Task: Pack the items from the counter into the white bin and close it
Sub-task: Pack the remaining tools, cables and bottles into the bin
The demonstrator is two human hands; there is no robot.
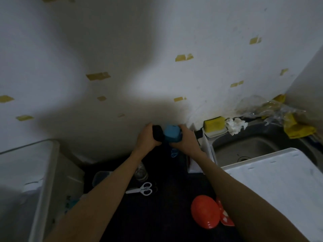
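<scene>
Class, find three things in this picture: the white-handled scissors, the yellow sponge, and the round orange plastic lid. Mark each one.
White-handled scissors [142, 189], head view, where the handles meet the blades.
Yellow sponge [214, 126], head view, middle of its front face.
Round orange plastic lid [204, 213], head view, centre of its domed top.

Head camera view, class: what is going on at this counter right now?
A person stands at a dark counter beside a sink. The left hand grips a black object and the right hand grips a blue object, both raised near the wall. White scissors, a clear jar and an orange lid-like item lie unpacked on the counter. The white bin stands at the left, and what looks like its white lid lies at the right.
</scene>
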